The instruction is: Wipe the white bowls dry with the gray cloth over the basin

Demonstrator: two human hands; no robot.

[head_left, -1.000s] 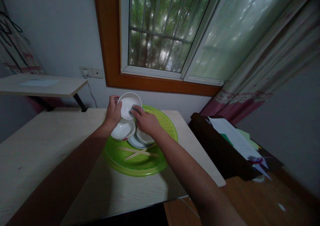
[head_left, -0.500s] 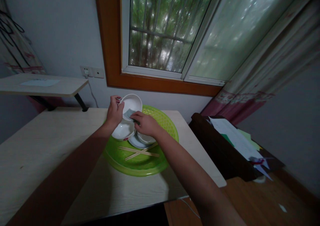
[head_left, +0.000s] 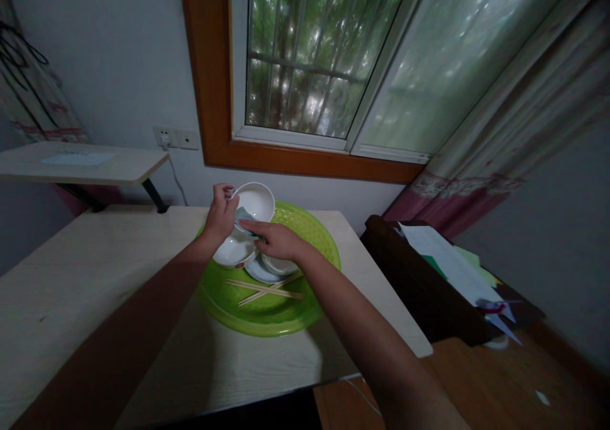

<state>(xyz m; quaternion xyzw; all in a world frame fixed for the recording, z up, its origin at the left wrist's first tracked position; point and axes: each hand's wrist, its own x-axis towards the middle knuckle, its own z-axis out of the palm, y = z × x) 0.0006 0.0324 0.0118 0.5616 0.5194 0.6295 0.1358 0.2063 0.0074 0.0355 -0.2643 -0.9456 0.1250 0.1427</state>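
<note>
My left hand (head_left: 223,214) grips the left rim of a white bowl (head_left: 258,201), which is tilted above a green basin (head_left: 267,325). In my right hand (head_left: 279,241) is a grey-blue cloth (head_left: 243,215), pressed against the bowl's near inner side. Below, inside the basin, lie a second white bowl (head_left: 232,251) with a red mark, another white bowl (head_left: 279,265) partly hidden by my right hand, and a pale plate (head_left: 260,270) under it. Crossed wooden chopsticks (head_left: 267,288) rest in the basin's near part.
The basin stands on a pale wooden table (head_left: 162,347) against the wall below a window (head_left: 324,55). A raised shelf (head_left: 124,166) is at the left. To the right, papers (head_left: 443,258) lie on a dark brown piece of furniture (head_left: 405,277).
The cloth and my right hand have shifted left along the bowl's near inner side. The held bowl has moved slightly right and down.
</note>
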